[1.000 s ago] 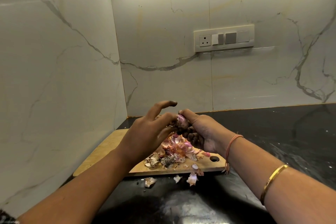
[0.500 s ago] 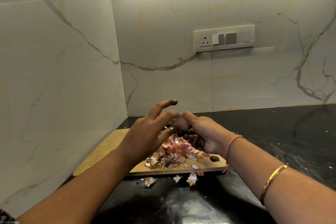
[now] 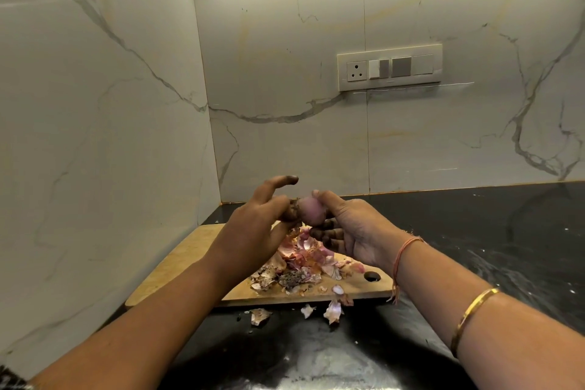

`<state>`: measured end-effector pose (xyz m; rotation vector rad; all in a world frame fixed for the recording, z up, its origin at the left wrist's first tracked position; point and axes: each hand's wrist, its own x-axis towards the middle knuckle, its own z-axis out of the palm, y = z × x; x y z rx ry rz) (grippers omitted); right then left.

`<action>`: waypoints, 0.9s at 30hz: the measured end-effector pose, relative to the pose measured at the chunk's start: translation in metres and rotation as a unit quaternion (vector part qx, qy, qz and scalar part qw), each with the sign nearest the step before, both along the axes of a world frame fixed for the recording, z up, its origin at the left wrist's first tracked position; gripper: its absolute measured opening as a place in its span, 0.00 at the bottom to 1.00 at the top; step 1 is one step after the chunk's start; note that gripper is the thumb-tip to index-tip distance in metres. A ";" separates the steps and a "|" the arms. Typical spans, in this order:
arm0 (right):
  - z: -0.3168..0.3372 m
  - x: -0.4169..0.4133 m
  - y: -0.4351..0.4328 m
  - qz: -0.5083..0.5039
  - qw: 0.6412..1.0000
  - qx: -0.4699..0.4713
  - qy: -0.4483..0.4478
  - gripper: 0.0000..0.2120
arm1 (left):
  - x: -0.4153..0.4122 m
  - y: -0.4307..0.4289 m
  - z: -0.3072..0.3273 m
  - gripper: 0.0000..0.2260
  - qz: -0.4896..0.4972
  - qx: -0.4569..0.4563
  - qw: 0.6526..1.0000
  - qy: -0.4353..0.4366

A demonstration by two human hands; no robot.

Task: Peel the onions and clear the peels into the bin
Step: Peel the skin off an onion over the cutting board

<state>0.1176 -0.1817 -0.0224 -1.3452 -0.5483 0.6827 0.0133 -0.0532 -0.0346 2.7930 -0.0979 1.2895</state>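
Black counter [image 3: 474,247] holds the wooden chopping board [image 3: 177,266] in the far-left corner. I work above it so skins drop on the peel pile [image 3: 300,263] at its right end; a few stray peels [image 3: 334,310] lie just near of the board. No bin in view. R hand [image 3: 354,231] cups the onion [image 3: 311,210] over the pile, thumb on top. L hand [image 3: 253,231] pinches its rooty end, forefinger lifted, prob. to strip skin.

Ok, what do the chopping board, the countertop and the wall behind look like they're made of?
The board looks like pale, matt wood or bamboo, going by its tan face and thick edge. The countertop seems polished dark stone, maybe granite: black, glossy, pale flecks. The wall looks like glossy marble or marble-look tile: white, grey veins, seams, reflected light strips.
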 end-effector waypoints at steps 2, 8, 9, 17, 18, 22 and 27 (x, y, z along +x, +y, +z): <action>0.000 0.000 -0.001 0.000 1.000 0.019 0.002 0.16 | 0.001 0.003 0.001 0.04 0.017 -0.038 0.999 -0.010; -0.001 0.001 0.000 0.052 0.997 0.058 -0.005 0.17 | 0.000 0.001 0.004 0.22 0.004 -0.241 0.970 0.026; -0.001 0.001 0.000 0.064 0.996 0.064 -0.009 0.16 | 0.001 0.000 0.003 0.22 -0.004 -0.261 0.965 0.024; 0.000 0.003 -0.002 0.094 0.990 0.096 -0.043 0.09 | 0.003 0.002 0.002 0.16 -0.061 -0.376 0.924 -0.007; 0.001 0.002 -0.002 0.096 0.989 0.100 -0.046 0.09 | 0.003 0.002 0.002 0.16 -0.064 -0.383 0.921 -0.010; 0.003 0.000 0.001 0.050 0.989 0.096 -0.104 0.09 | 0.004 0.003 0.002 0.19 -0.062 -0.411 0.909 -0.020; -0.003 0.000 0.003 -0.085 0.859 -0.003 -0.505 0.10 | 0.004 0.002 0.002 0.18 -0.051 -0.401 0.914 -0.032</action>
